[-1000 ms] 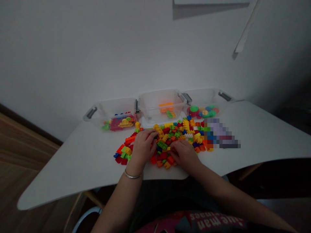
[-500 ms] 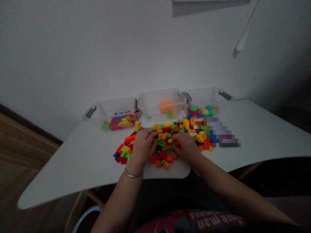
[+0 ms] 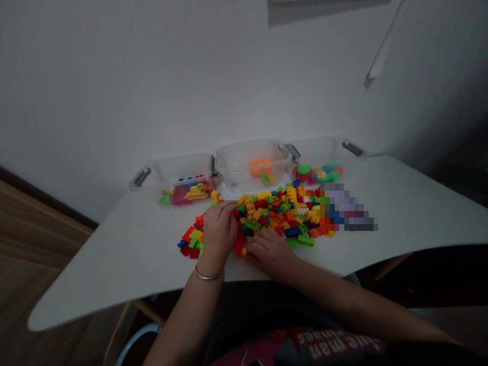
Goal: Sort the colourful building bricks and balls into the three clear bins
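Observation:
A heap of colourful toy building bricks [image 3: 263, 203] lies on the white table in front of me. At the heap's left side, my left hand [image 3: 220, 229] has its fingers curled together; whatever is in them is hidden. A dark green brick [image 3: 242, 209] shows beside those fingertips. My right hand [image 3: 272, 252] rests low over the heap's near edge, closed with a small yellow brick [image 3: 244, 251] at its fingertips. Red bricks lie just under and beside that brick. Part of the heap between the hands is covered by them.
Behind the heap stand three clear plastic boxes: the left box [image 3: 163, 170] with mixed pieces, the middle box [image 3: 232, 160] with a few orange and green bricks, the right box [image 3: 320, 147] with round pieces. A pixelated packet [image 3: 348, 206] lies right of the heap on the table [image 3: 412, 213].
My right hand has moved left and toward me with the yellow brick, uncovering bricks at the heap's right. My left hand has shifted slightly left.

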Tool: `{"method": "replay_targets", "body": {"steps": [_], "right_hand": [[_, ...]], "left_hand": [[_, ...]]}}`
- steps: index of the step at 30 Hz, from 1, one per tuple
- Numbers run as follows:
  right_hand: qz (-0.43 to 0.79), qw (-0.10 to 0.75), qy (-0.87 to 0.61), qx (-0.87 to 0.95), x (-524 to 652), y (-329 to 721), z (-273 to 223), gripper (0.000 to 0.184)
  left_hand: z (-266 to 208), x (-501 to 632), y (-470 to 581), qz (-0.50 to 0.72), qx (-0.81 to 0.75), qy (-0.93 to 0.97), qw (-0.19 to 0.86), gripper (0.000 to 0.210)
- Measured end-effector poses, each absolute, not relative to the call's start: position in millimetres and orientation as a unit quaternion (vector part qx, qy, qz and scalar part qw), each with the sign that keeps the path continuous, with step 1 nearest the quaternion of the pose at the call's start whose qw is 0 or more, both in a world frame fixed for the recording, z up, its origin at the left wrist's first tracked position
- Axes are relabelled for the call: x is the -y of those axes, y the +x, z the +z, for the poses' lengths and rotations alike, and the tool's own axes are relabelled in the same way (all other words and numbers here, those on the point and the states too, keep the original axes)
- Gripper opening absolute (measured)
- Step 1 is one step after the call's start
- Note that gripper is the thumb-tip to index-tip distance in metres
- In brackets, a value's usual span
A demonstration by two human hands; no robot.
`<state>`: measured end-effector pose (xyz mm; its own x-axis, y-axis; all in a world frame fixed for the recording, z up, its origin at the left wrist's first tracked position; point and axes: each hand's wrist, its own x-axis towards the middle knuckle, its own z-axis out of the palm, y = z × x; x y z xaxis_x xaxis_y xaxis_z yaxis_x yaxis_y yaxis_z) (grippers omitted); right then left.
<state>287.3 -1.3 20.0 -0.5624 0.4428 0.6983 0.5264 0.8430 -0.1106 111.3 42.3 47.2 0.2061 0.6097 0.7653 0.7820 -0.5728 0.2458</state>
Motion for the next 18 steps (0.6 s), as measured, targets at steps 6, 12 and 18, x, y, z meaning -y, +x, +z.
{"method": "replay_targets", "body": {"steps": [6, 12, 18], "right_hand": [[-0.057, 0.363, -0.369, 0.854, -12.9, 284.3, 19.8, 0.006], [-0.002, 0.379, -0.468, 0.799, -17.3, 287.5, 25.3, 0.009], [0.033, 0.424, -0.485, 0.764, -16.1, 291.7, 23.4, 0.010]], "left_hand": [[48.4, -41.3, 112.0, -0.443, 0.425, -0.784, 0.093, 0.024], [50.2, -38.5, 112.5, -0.416, 0.378, -0.824, 0.070, 0.022], [51.2, -41.2, 113.8, -0.364, 0.303, -0.877, 0.075, 0.017]]}}
